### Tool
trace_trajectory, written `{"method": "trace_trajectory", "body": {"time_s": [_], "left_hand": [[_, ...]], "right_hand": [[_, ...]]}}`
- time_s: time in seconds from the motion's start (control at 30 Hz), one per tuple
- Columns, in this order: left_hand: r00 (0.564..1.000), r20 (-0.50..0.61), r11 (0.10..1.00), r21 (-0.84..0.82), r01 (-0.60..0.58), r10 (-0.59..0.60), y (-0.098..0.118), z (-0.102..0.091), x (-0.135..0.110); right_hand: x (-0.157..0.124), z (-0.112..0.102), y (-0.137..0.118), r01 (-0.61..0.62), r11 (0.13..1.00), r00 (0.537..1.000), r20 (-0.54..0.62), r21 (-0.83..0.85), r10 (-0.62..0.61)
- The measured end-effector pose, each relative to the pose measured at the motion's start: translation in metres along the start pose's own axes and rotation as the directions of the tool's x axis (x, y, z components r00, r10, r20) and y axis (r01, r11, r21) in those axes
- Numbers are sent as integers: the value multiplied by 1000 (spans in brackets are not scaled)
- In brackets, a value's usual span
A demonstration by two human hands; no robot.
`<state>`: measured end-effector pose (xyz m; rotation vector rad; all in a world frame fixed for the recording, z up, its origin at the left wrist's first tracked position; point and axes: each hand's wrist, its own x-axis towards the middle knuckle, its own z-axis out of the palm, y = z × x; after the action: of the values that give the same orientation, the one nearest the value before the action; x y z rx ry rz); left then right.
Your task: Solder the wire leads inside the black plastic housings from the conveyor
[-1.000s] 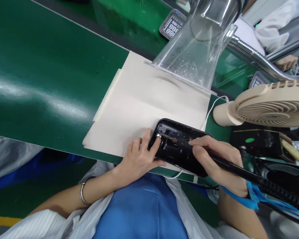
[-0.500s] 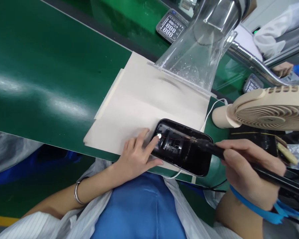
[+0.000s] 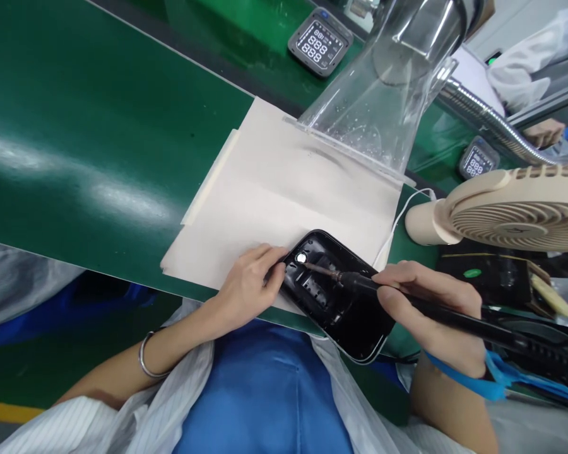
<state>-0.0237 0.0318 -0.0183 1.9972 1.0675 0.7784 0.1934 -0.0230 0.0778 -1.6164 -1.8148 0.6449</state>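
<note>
A black plastic casing (image 3: 360, 328) with rounded corners lies slanted over the front edge of the bench, its hollow inside facing up. Near its upper left corner sits a small round silvery-white disc (image 3: 301, 258). My left hand (image 3: 248, 284) grips that corner between thumb and fingers; part of the fingertips is hidden. In my right hand (image 3: 435, 315) is a soldering iron (image 3: 360, 284), held like a pen. Its thin tip reaches over the casing and ends just beside the disc; whether they touch I cannot tell.
Pale paper sheets (image 3: 265, 189) cover part of the green bench (image 3: 99, 126). A clear fume hood (image 3: 364, 113) stands behind them. To the right are a beige fan (image 3: 511, 214) and a white cable (image 3: 397, 217). Display units (image 3: 320, 43) stand at the back, and another person's hand (image 3: 544, 133) shows beyond.
My left forefinger has come off the disc, and the hand now holds the casing's corner. The casing has turned clockwise. My right hand has moved left, bringing the iron's tip to the disc.
</note>
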Motion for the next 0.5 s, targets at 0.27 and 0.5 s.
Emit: {"method": "trace_trajectory", "body": {"time_s": [0.27, 0.5], "left_hand": [[1000, -8, 1000, -7, 1, -1, -2, -2, 1], [1000, 4, 1000, -15, -3, 3, -2, -2, 3]], "right_hand": [[4, 0, -1, 23, 1000, 1000, 4, 11, -23], [5, 2, -1, -17, 1000, 999, 44, 25, 16]]}}
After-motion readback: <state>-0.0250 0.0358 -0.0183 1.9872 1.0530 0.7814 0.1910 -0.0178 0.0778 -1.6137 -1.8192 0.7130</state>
